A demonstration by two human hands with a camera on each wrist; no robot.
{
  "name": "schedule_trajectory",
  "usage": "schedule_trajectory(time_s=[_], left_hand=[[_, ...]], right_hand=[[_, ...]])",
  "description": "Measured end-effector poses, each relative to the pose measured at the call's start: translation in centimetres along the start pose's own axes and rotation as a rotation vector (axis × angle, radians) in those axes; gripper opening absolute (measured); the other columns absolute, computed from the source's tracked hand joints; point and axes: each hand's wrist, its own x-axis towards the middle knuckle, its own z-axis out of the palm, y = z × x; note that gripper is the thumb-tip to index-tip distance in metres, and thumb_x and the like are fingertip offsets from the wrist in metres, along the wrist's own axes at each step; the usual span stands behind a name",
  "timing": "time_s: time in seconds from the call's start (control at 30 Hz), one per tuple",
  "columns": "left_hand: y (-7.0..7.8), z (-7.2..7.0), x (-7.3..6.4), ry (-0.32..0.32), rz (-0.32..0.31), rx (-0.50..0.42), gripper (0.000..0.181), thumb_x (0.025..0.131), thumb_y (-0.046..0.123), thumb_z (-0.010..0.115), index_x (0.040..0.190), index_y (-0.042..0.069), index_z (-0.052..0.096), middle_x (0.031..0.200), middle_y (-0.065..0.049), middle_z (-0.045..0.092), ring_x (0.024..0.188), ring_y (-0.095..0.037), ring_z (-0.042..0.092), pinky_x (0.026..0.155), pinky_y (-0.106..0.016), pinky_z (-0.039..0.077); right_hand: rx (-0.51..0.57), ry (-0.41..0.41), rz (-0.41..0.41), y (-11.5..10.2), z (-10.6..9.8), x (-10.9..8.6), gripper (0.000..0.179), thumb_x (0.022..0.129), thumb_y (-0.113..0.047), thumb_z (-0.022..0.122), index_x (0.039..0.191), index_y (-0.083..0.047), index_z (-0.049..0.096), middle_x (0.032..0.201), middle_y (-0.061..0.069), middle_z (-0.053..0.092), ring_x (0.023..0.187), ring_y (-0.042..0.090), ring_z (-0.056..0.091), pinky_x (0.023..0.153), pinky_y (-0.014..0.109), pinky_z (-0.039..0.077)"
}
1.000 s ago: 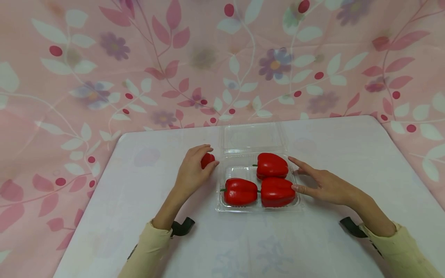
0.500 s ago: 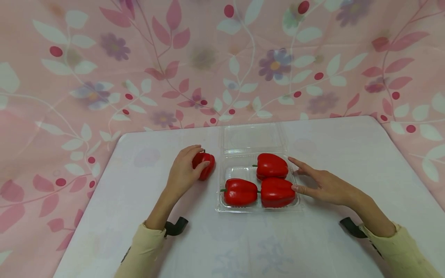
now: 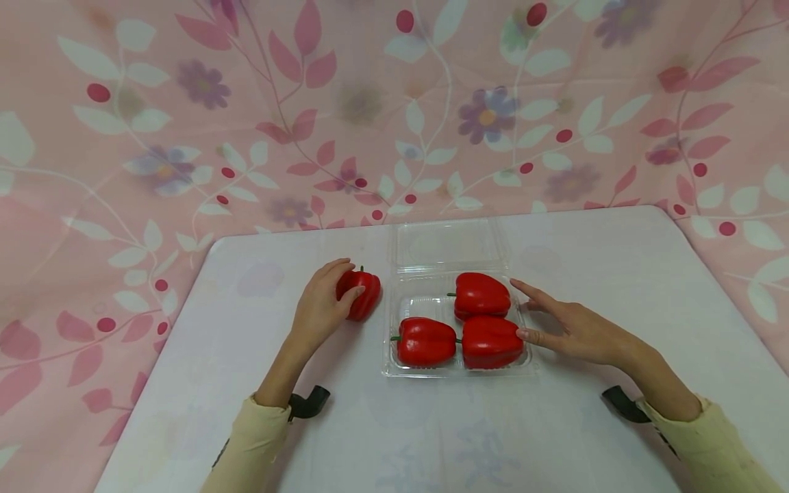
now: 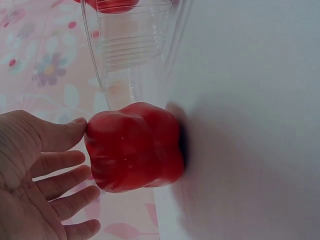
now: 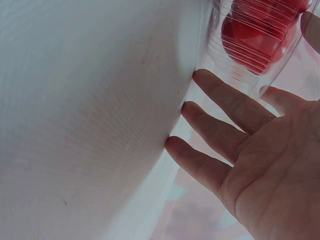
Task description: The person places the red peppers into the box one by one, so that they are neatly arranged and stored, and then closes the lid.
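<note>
A red bell pepper (image 3: 364, 294) rests on the white table left of an open clear plastic box (image 3: 394, 373), its green stem pointing away. My left hand (image 3: 320, 305) is beside it with loose, spread fingers. The left wrist view puts the thumb tip at the edge of the pepper (image 4: 135, 147); whether it touches, I cannot tell. Three more red peppers lie inside the box: front left (image 3: 427, 342), front right (image 3: 492, 342) and back right (image 3: 483, 296). My right hand (image 3: 582, 332) spreads at the box's right side, several fingertips on the table (image 5: 100, 125), thumb at the box wall.
The clear lid (image 3: 450, 245) is folded back behind the box. A pink floral cloth (image 3: 370, 103) hangs behind the table. Dark curved pieces (image 3: 311, 402) project from both wrists at the sleeve cuffs.
My left hand has drawn back to the left, uncovering the pepper beside the box. That pepper appears to stay in place. My right hand and the peppers in the box have not moved.
</note>
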Motion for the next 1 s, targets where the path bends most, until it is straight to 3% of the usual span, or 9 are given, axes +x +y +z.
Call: schedule_trajectory(time_s=[0.43,1.0], left_hand=[[-0.15,0.03,-0.04,-0.014,-0.033,-0.013,0.044,0.089,0.018,0.073,0.127,0.001,0.06,0.127,-0.015,0.06,0.115,-0.032,0.056,0.09,-0.048,0.053],[-0.21,0.12,-0.05,0.002,-0.026,-0.006,0.038,0.088,0.018,0.074,0.121,0.002,0.062,0.124,-0.014,0.058,0.111,-0.03,0.057,0.087,-0.047,0.055]], right_hand=[[0.007,0.0,-0.001,-0.02,0.04,-0.09,0.088,0.088,-0.053,0.066,0.157,-0.038,0.014,0.135,0.011,0.058,0.124,0.039,0.052,0.091,0.073,0.039],[0.004,0.003,0.002,-0.01,-0.01,-0.1,0.089,0.087,-0.053,0.067,0.157,-0.039,0.015,0.134,0.011,0.058,0.125,0.039,0.052,0.092,0.073,0.039]])
